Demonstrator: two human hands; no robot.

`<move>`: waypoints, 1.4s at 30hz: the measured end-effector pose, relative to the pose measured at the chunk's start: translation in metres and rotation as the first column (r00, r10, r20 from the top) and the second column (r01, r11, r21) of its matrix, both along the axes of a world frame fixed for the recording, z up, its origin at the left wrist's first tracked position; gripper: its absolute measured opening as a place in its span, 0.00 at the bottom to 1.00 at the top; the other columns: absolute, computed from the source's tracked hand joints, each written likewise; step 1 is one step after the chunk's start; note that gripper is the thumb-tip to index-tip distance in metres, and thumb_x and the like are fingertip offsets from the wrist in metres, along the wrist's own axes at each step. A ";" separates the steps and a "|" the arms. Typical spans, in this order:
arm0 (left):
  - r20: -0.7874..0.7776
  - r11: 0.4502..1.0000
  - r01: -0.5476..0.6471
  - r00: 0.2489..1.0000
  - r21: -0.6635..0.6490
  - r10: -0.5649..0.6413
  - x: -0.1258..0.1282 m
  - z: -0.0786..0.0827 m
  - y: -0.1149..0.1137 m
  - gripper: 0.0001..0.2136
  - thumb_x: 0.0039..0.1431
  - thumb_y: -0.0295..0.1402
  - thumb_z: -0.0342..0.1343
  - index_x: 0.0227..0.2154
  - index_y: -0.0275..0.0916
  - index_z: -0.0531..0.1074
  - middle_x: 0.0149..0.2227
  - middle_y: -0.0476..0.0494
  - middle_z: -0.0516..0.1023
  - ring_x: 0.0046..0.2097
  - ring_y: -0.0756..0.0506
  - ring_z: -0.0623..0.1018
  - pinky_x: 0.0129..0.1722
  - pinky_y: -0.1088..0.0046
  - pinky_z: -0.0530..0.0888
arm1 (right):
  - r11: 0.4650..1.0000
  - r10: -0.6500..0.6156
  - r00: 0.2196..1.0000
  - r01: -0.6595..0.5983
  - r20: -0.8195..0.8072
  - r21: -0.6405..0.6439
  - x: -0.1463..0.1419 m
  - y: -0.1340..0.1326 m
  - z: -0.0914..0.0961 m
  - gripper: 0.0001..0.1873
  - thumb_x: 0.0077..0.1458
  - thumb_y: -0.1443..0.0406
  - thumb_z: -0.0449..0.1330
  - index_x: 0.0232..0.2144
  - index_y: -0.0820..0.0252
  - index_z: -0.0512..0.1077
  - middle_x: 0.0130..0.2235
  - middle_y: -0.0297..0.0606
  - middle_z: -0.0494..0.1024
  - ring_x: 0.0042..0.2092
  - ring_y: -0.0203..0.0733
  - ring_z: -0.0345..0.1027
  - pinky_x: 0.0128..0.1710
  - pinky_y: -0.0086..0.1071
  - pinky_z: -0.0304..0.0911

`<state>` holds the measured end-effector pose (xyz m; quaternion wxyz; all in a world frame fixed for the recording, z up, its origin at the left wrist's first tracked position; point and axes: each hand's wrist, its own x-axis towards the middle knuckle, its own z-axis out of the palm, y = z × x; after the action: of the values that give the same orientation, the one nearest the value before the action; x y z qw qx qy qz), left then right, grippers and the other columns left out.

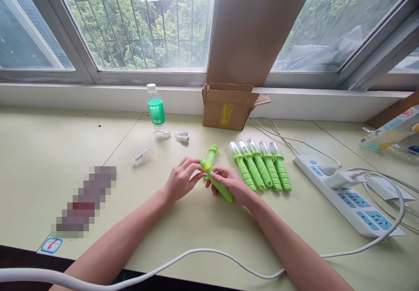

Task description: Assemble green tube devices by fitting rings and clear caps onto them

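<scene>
— So, holding what?
— Got a green handle in both hands, tilted, over the middle of the desk. Pinching the yellow-ringed end with a nearly closed left hand, wrapping a half-curled right hand round the rest.
— Nice, and around that?
— Just behind, a second green handle. Off right, a row of five capped green handles, then a power strip. Over left, a loose clear cap, two small white cylinders and a bottle. Farther back, a cardboard box.

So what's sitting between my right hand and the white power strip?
In the head view, five clear-topped green sticks lie side by side between your right hand and the white power strip.
</scene>
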<state>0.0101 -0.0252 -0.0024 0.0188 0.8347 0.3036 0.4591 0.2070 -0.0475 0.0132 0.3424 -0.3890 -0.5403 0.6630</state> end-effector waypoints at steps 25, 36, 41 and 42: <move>0.614 0.625 0.329 0.725 -0.708 0.313 0.000 0.011 0.005 0.12 0.49 0.38 0.62 0.31 0.34 0.75 0.29 0.41 0.80 0.30 0.47 0.78 0.35 0.68 0.76 | 0.997 0.014 0.997 -0.019 -0.077 -0.071 0.002 0.003 -0.008 0.19 0.59 0.54 0.52 0.32 0.64 0.70 0.25 0.38 0.73 0.18 0.31 0.61 0.15 0.24 0.55; 0.651 0.544 0.427 0.684 -0.722 0.328 0.000 0.012 0.007 0.11 0.44 0.36 0.65 0.28 0.33 0.75 0.27 0.43 0.79 0.29 0.48 0.77 0.35 0.69 0.75 | 0.997 0.026 0.997 -0.031 -0.078 -0.070 0.002 0.003 -0.009 0.18 0.59 0.54 0.52 0.30 0.64 0.69 0.25 0.38 0.73 0.18 0.31 0.61 0.15 0.24 0.55; 0.661 0.518 0.452 0.667 -0.726 0.344 -0.001 0.011 0.010 0.12 0.45 0.37 0.65 0.29 0.33 0.76 0.26 0.43 0.79 0.28 0.48 0.77 0.34 0.69 0.75 | 0.996 0.028 0.997 -0.033 -0.071 -0.077 0.002 0.003 -0.010 0.18 0.59 0.54 0.52 0.31 0.64 0.69 0.25 0.38 0.73 0.18 0.31 0.61 0.15 0.24 0.55; 0.668 0.513 0.462 0.656 -0.724 0.352 -0.002 0.010 0.011 0.12 0.46 0.37 0.65 0.29 0.33 0.76 0.26 0.43 0.79 0.28 0.48 0.77 0.34 0.69 0.75 | 0.996 0.029 0.997 -0.035 -0.070 -0.078 0.002 0.003 -0.010 0.18 0.58 0.54 0.52 0.31 0.64 0.70 0.25 0.38 0.73 0.17 0.31 0.61 0.15 0.24 0.55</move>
<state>0.0083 -0.0146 0.0081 0.5670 0.4507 0.4206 0.5463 0.2087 -0.0447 0.0030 0.3346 -0.3704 -0.5078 0.7022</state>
